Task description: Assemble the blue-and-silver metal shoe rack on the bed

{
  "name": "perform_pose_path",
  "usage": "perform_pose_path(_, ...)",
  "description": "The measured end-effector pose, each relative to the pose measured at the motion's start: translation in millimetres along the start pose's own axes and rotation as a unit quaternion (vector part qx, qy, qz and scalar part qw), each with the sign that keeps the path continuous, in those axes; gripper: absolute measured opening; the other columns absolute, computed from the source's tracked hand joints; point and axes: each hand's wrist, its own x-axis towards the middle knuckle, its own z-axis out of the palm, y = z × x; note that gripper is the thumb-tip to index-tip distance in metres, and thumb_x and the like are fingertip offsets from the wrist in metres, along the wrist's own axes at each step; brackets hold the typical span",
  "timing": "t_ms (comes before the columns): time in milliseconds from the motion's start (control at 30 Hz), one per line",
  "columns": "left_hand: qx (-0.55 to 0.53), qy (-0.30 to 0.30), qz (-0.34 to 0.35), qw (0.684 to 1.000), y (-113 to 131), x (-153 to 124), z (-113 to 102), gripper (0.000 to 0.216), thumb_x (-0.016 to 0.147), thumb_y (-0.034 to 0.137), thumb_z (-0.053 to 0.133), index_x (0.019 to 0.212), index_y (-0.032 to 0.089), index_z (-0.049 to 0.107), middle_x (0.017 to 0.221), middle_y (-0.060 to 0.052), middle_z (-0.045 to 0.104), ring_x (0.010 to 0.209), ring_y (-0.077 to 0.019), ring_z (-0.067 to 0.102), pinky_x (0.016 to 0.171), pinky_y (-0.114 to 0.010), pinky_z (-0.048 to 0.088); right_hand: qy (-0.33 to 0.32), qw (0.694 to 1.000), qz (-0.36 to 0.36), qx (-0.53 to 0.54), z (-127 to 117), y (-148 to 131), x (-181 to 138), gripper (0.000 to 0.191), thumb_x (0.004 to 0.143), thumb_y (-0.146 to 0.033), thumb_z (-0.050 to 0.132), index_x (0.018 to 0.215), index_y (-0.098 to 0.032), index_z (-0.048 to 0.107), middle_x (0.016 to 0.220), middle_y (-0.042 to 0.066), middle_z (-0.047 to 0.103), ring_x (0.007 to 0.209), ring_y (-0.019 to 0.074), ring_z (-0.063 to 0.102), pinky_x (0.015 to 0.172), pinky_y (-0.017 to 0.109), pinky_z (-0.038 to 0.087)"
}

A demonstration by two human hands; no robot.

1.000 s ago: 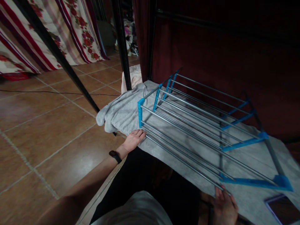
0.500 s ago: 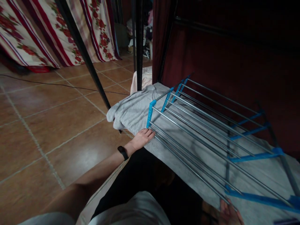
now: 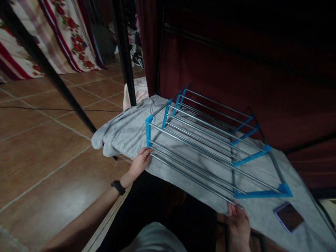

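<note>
A folding drying rack with silvery metal rods and blue plastic joints rests on a grey blanket. My left hand, with a black band on its wrist, closes around the rack's near left corner, just under a blue joint. At the near right end of the lowest front rod, my right hand has its fingers curled on the rod's tip, palm partly turned up. The rack's far legs are dim against the dark red cloth behind.
A phone lies on the blanket right of my right hand. Black metal posts rise at the left. Dark red cloth hangs behind the rack. A thin cable crosses the tiled floor, near a floral curtain.
My view has turned right and down, so the rack sits further left and the phone is now fully visible. Both hands stay on the same rack ends.
</note>
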Motion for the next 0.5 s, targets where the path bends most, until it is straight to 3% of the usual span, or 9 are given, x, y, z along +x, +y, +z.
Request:
perform_pose_path(133,-0.182,0.049,-0.190,0.964,-9.3,10.2,5.7,0.035,0.066,0.032,0.065,0.097,0.016,0.071,0.096,-0.008,0.070,0.086,-0.0228,0.064,0.087,-0.040,0.052,0.061,0.997,-0.024,0.034,12.1,5.9,1.6,0.038,0.051,-0.013,0.083,0.078,-0.024,0.059,0.077,-0.003,0.073,0.076,0.0179,0.074,0.071,0.031,0.064)
perform_pose_path(200,-0.207,0.050,-0.220,0.952,-7.9,11.8,6.0,0.042,0.064,0.039,0.067,0.097,0.014,0.069,0.084,-0.007,0.069,0.078,-0.0220,0.064,0.080,-0.038,0.053,0.064,0.997,-0.021,0.036,16.6,6.8,0.7,0.039,0.052,-0.014,0.084,0.080,-0.024,0.059,0.077,-0.002,0.074,0.075,0.0179,0.074,0.071,0.032,0.064)
perform_pose_path(333,-0.249,0.059,-0.258,0.932,-5.0,9.9,6.3,0.052,0.058,0.048,0.074,0.096,0.014,0.067,0.080,-0.004,0.067,0.073,-0.0184,0.063,0.075,-0.033,0.052,0.075,0.997,-0.013,0.033,21.9,8.1,-3.3,0.042,0.052,-0.019,0.086,0.084,-0.024,0.058,0.077,-0.003,0.074,0.076,0.0172,0.073,0.074,0.031,0.064)
perform_pose_path(500,-0.318,0.097,-0.313,0.890,-11.6,9.3,10.1,0.053,0.047,0.036,0.083,0.092,0.014,0.067,0.076,-0.001,0.065,0.069,-0.0144,0.061,0.067,-0.027,0.051,0.077,0.997,-0.014,0.025,22.2,11.3,-6.3,0.038,0.057,-0.021,0.085,0.085,-0.023,0.058,0.081,-0.002,0.073,0.080,0.0168,0.074,0.078,0.030,0.063)
